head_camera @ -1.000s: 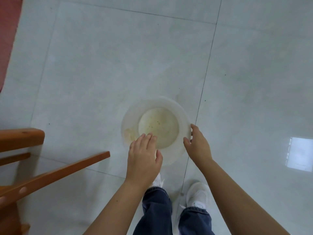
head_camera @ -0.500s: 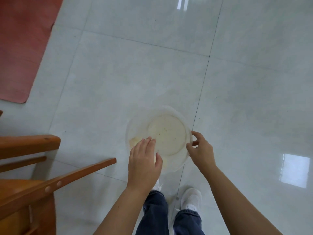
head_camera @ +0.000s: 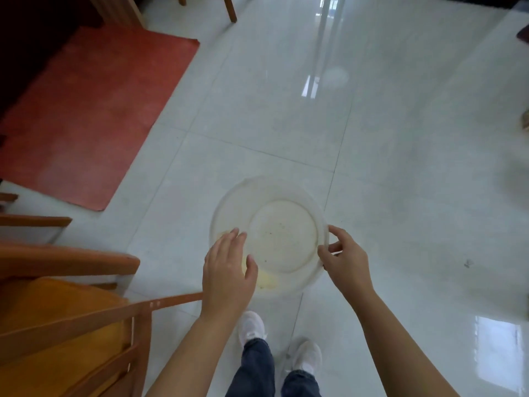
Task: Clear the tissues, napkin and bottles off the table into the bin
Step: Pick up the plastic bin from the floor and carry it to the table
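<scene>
A round translucent white bin point(head_camera: 229, 202) stands on the pale tiled floor just ahead of my feet. I look straight down into it. Its bottom shows small dark specks and a yellowish stain on the near-left wall, and nothing else lies inside. My right hand point(head_camera: 345, 260) pinches the bin's right rim between thumb and fingers. Palm down, my left hand point(head_camera: 227, 272) lies over the near-left rim with the fingers stretched out and the thumb apart, holding nothing. No tissues, napkin, bottles or table are in view.
A wooden chair point(head_camera: 65, 319) with an orange seat stands close at the lower left, one rail reaching toward my left wrist. A red mat point(head_camera: 86, 116) covers the floor at the upper left. Chair legs point(head_camera: 230, 8) show at the top. My white shoes point(head_camera: 253, 326) are below the bin.
My view has tilted up, bringing in more floor and the red mat. My right hand has closed from a flat touch into a pinch on the rim. The bin stays in place.
</scene>
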